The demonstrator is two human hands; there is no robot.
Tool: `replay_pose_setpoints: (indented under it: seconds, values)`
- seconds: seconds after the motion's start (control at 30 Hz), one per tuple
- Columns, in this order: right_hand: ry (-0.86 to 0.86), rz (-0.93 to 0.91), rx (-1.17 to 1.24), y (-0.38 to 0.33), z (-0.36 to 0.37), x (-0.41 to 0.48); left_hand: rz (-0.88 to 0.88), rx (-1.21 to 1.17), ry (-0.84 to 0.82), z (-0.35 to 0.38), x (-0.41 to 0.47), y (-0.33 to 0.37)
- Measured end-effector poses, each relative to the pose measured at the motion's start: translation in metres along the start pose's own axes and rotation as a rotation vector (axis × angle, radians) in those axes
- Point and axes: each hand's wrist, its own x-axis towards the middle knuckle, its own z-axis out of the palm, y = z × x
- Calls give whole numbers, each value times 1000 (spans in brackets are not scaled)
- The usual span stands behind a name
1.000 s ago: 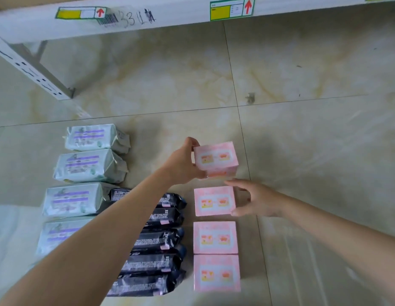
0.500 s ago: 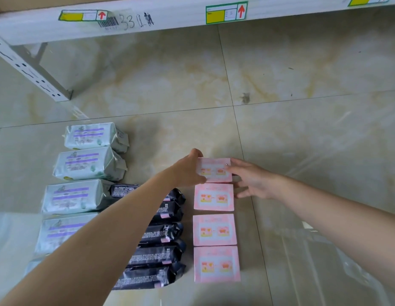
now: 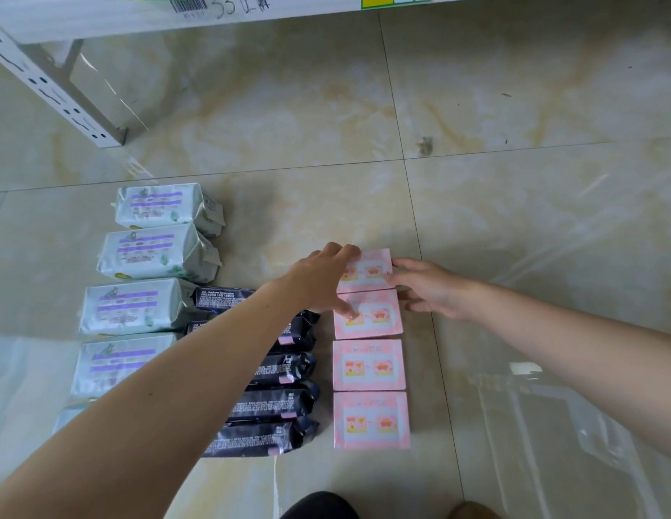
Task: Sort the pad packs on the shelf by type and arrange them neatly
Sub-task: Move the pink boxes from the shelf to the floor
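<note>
Fingers point(image 3: 403, 264) flat and gripping nothing, our left hand point(image 3: 319, 282) and right hand point(image 3: 433, 292) square the far pink pack point(image 3: 375, 267) heading its column on the floor point(image 3: 513, 219) (too hard a nudge, we judge, could skew the next pack point(image 3: 378, 325)).

Floor point(image 3: 513, 219) of glossy beige marble-pattern tiles, thin dark grout lines point(image 3: 392, 88), one dark smudge point(image 3: 425, 146), pale window-like reflections point(image 3: 532, 368) at right; white shelf beam point(image 3: 307, 9) along top, yellow label point(image 3: 378, 0), barcode point(image 3: 189, 3); white slotted upright point(image 3: 56, 95) at left
</note>
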Motion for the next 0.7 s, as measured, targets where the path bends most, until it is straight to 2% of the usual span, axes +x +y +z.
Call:
replay_pose_setpoints:
  seconds: [0.07, 0.17, 0.27, 0.37, 0.43, 0.5, 0.57, 0.7]
  values:
    - [51, 8, -104, 3, -1, -3, 10, 49, 10, 1, -1, -2]
    - [90, 6, -110, 10, -6, -11, 25, 64, 92, -6, -10, 6]
    - [107, 6, -107, 19, -14, -22, 36, -140, 273, -20, -32, 21]
    - [159, 4, -48, 35, -20, -38, -79, -496, 387, -22, -62, 43]
    - [181, 35, 52, 49, -18, -49, -155, -739, 309, -9, -84, 61]
    - [179, 90, 154, 64, -11, -58, -150, -816, 199, 14, -102, 79]
    - [148, 152, 227, 78, -1, -65, -167, -835, 140, 36, -111, 90]
    - [77, 242, 298, 95, 17, -77, -265, -740, 132, 61, -110, 99]
